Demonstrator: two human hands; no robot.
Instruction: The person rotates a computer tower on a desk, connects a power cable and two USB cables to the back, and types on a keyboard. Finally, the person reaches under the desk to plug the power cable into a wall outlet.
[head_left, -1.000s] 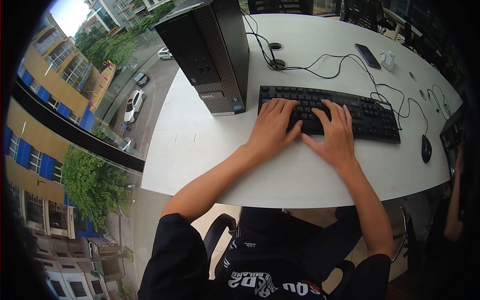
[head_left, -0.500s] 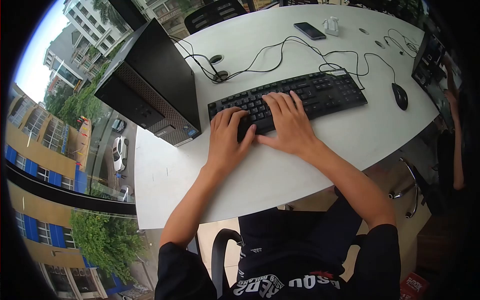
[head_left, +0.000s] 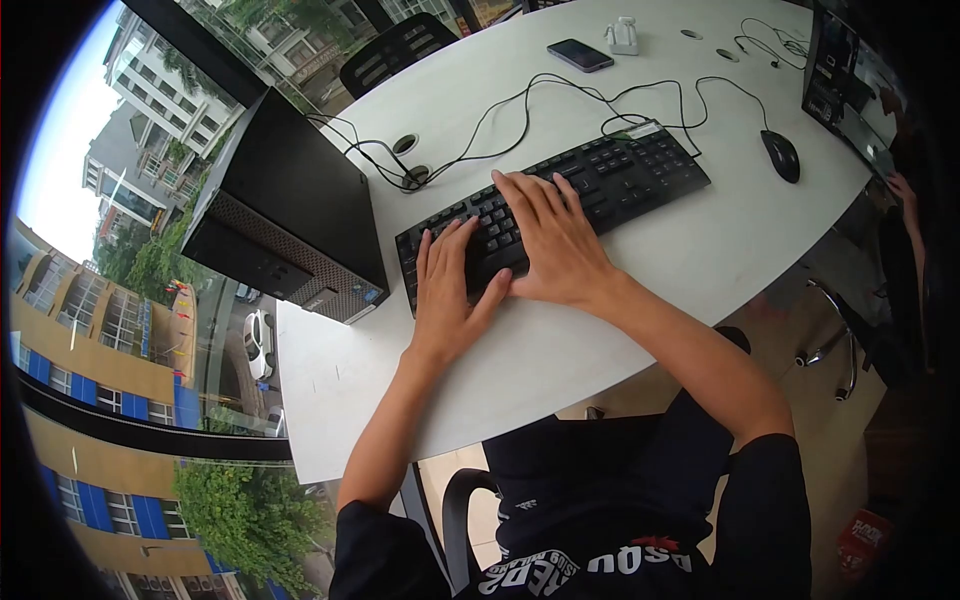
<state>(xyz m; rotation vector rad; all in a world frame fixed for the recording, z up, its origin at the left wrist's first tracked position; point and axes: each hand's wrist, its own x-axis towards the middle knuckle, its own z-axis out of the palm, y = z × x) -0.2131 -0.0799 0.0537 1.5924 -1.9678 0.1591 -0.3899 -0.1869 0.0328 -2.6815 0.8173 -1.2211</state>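
A black keyboard [head_left: 630,185] lies at a slant on the white table. My left hand [head_left: 447,295] rests over its left end, fingers stretched onto the keys and thumb near the front edge. Beside it, my right hand [head_left: 560,240] spreads its fingers over the middle keys, its thumb close to my left thumb. Neither hand holds anything. To the right of the keyboard sits a black wired mouse [head_left: 780,156], touched by no hand.
A black computer tower [head_left: 290,200] stands left of the keyboard, by the window. Black cables [head_left: 527,100] run across the table [head_left: 480,380] behind the keyboard. A phone [head_left: 580,55], a small white object [head_left: 621,36] and a monitor [head_left: 850,85] are farther back. Another person's arm [head_left: 908,210] shows at right.
The view has tilted and shifted, so the table things appear farther left. My hands stay on the keyboard; the right fingers reach slightly farther over the keys.
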